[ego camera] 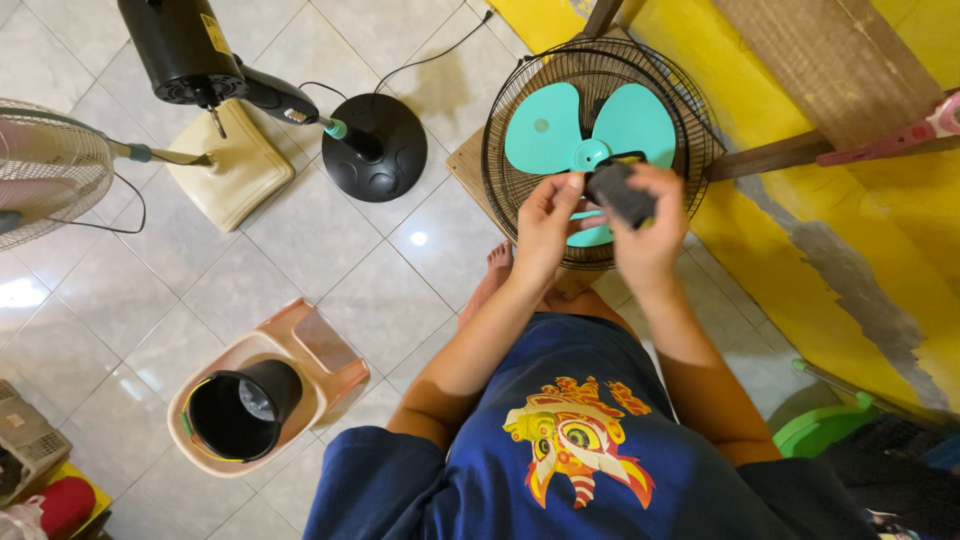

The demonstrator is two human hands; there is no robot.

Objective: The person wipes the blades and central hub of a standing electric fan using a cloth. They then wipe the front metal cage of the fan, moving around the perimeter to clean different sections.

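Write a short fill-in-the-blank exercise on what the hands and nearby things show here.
1. The right hand holds a small ____ part.
2. The fan blade in the wire guard is ____ in colour.
3. The round stand base lies on the ____ floor.

Missing words: black; turquoise; tiled

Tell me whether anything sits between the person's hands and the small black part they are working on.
Nothing visible does. The right hand already grips the small black part, and the left hand touches its edge, above the teal fan blade lying in the wire guard.
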